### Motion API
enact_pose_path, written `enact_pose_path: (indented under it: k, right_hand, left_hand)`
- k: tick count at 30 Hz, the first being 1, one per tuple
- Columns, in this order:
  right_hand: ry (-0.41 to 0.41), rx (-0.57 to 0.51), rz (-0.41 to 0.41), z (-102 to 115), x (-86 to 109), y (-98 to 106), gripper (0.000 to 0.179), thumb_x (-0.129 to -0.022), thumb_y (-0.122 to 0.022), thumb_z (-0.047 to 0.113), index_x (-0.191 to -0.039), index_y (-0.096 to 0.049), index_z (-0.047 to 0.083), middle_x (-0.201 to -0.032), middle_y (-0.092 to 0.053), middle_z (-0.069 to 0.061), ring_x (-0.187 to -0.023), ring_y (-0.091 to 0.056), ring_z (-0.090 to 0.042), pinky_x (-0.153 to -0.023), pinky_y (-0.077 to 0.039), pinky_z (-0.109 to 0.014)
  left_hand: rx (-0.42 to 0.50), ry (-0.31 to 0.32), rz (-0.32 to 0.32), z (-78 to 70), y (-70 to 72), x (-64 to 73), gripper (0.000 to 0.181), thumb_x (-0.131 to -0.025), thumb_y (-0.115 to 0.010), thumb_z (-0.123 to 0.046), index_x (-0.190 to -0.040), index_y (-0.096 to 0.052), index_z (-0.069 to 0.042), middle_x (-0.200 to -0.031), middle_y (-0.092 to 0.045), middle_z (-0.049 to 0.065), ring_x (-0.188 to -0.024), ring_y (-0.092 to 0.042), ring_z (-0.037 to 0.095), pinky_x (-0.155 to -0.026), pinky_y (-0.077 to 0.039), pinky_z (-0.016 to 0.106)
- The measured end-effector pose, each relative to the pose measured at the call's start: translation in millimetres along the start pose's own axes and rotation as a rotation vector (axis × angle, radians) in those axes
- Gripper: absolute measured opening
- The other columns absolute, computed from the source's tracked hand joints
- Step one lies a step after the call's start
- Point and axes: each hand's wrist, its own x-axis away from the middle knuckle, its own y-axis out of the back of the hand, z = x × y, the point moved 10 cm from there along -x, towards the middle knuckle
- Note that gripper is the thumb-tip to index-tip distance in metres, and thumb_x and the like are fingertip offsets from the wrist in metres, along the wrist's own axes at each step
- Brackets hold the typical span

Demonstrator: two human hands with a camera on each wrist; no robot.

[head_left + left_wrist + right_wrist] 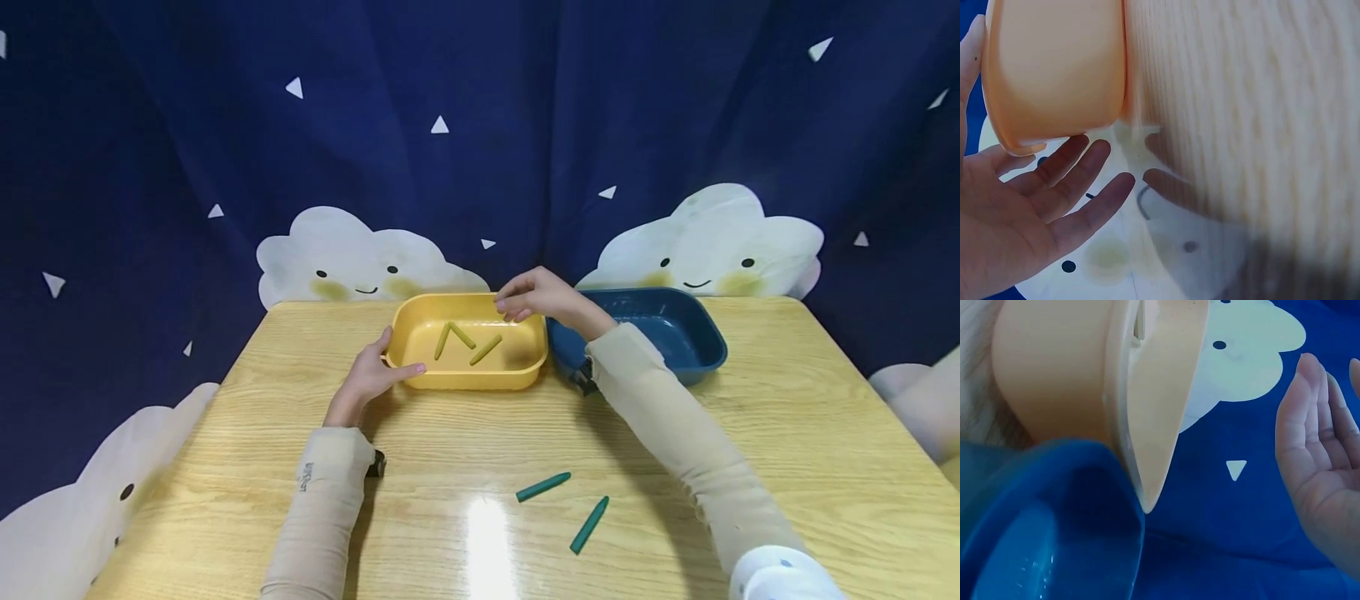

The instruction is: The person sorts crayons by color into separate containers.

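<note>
My left hand point(372, 372) rests against the left end of the yellow bin point(468, 380), thumb over the front rim. In the left wrist view, its other fingers point(1079, 215) spread loosely beside the bin's wall. Three yellow crayons point(486, 349) lie on the bin floor, two of them meeting at a point. Over the bin's back right corner hovers my right hand point(543, 297), fingers loosely bent. The right wrist view shows its palm point(1329, 487) with nothing in it.
A dark blue bin point(701, 333) stands against the right end of the yellow one, partly hidden by my right forearm. Two green crayons point(543, 487) lie on the wooden table point(442, 467) nearer to me. A blue curtain point(495, 167) with clouds hangs behind.
</note>
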Motion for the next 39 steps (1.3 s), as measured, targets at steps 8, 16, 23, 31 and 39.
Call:
enact_pose_path:
  k: [8,16,23,31,39]
  right_hand:
    - [0.021,-0.045,-0.057,0.3,26.7,18.1,0.027,-0.084,-0.065,0.012,-0.105,-0.064,-0.005,-0.092,-0.067,-0.013,-0.081,-0.065,-0.026,-0.077,-0.052,-0.042]
    - [0.047,0.010,-0.101,-7.0,59.6,37.2,0.029,-0.087,-0.062,0.014,-0.109,-0.062,-0.005,-0.095,-0.065,-0.019,-0.085,-0.062,-0.034,-0.078,-0.051,-0.046]
    - [0.054,0.002,-0.135,-24.2,84.9,54.0,0.032,-0.088,-0.061,0.014,-0.111,-0.060,-0.008,-0.093,-0.066,-0.019,-0.080,-0.063,-0.031,-0.078,-0.050,-0.048]
    - [0.040,0.086,-0.202,-40.0,117.9,79.1,0.040,-0.087,-0.063,0.020,-0.116,-0.057,-0.007,-0.097,-0.063,-0.024,-0.081,-0.061,-0.034,-0.073,-0.052,-0.043]
    - [0.063,0.162,-0.258,-54.0,150.7,100.3,0.041,-0.087,-0.063,0.017,-0.118,-0.054,-0.007,-0.085,-0.059,-0.009,-0.068,-0.056,-0.028,-0.060,-0.048,-0.035]
  left_hand:
    - [0.002,-0.020,0.007,-0.3,1.0,-2.2,0.103,-0.075,-0.075,-0.033,-0.144,-0.006,0.001,-0.149,-0.013,0.020,-0.132,-0.023,0.032,-0.106,-0.025,0.042]
    - [0.010,-0.067,0.011,-0.4,6.1,2.6,0.103,-0.078,-0.071,-0.034,-0.145,0.000,-0.001,-0.149,-0.009,0.021,-0.125,-0.035,0.035,-0.101,-0.034,0.043]
    - [-0.030,-0.145,-0.032,-5.0,14.9,8.4,0.095,-0.084,-0.066,-0.030,-0.145,0.000,0.000,-0.144,-0.019,0.028,-0.119,-0.040,0.042,-0.096,-0.038,0.047]
    - [-0.139,-0.244,-0.238,-25.2,41.4,24.6,0.051,-0.087,-0.062,-0.023,-0.125,-0.048,0.010,-0.124,-0.045,0.027,-0.108,-0.047,0.041,-0.084,-0.044,0.052]
    - [-0.092,-0.325,-0.327,-51.2,46.0,48.3,0.028,-0.084,-0.065,-0.011,-0.105,-0.060,0.007,-0.103,-0.058,0.022,-0.097,-0.055,0.033,-0.073,-0.049,0.048]
